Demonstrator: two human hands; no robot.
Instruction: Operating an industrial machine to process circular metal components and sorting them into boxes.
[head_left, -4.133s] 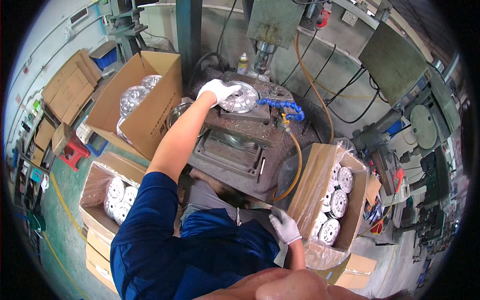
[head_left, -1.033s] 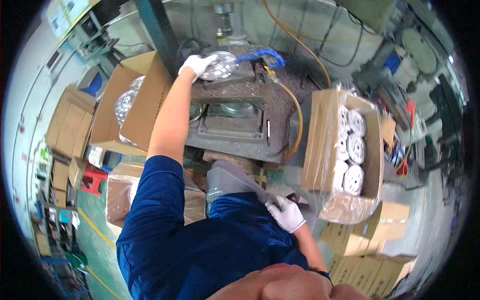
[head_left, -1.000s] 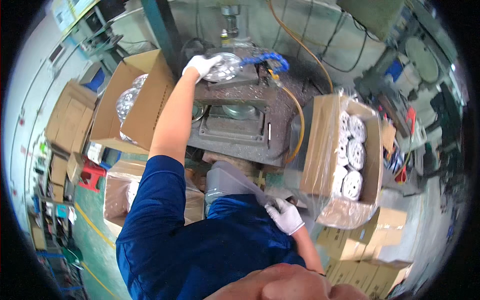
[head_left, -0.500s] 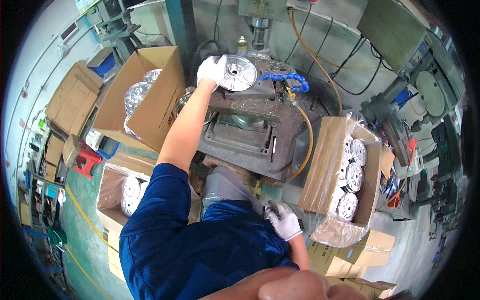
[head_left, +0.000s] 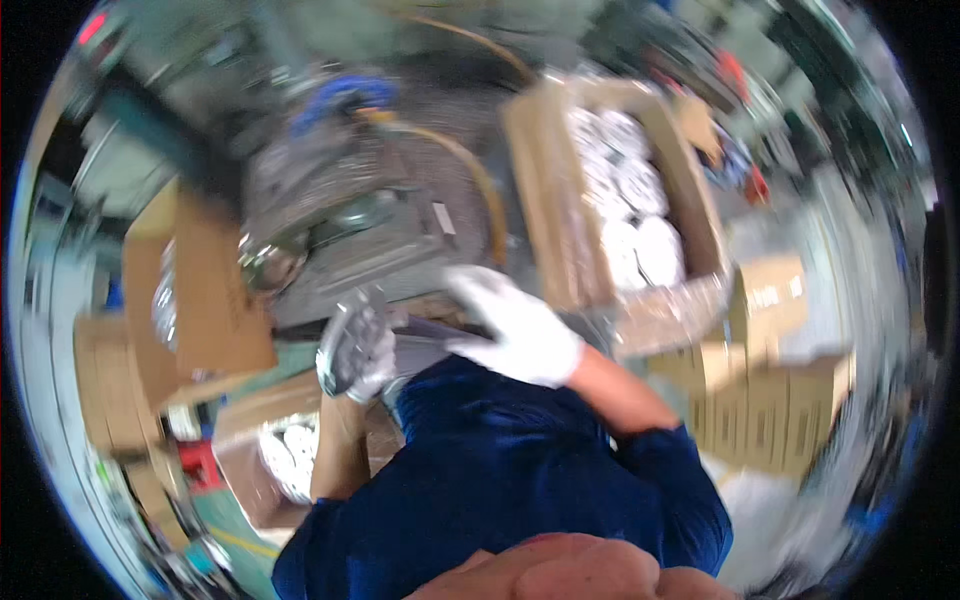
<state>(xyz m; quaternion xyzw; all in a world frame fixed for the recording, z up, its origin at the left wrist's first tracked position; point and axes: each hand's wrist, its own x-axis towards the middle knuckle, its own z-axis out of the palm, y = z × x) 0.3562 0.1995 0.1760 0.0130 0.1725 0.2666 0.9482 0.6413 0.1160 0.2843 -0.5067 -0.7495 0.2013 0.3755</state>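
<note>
The left hand (head_left: 378, 372), fingers clamped on a metal disc (head_left: 350, 345), held it tilted near the blue shirt (head_left: 510, 450), apart from the machine (head_left: 370, 252) and not yet in any box. The right hand (head_left: 525, 335) seemed empty, thumb and fingers apart. Many discs (head_left: 640, 188) lay in the right box (head_left: 540, 195), others in the far left box (head_left: 225, 305) and near left box (head_left: 240, 440); which were finished could not be told.
</note>
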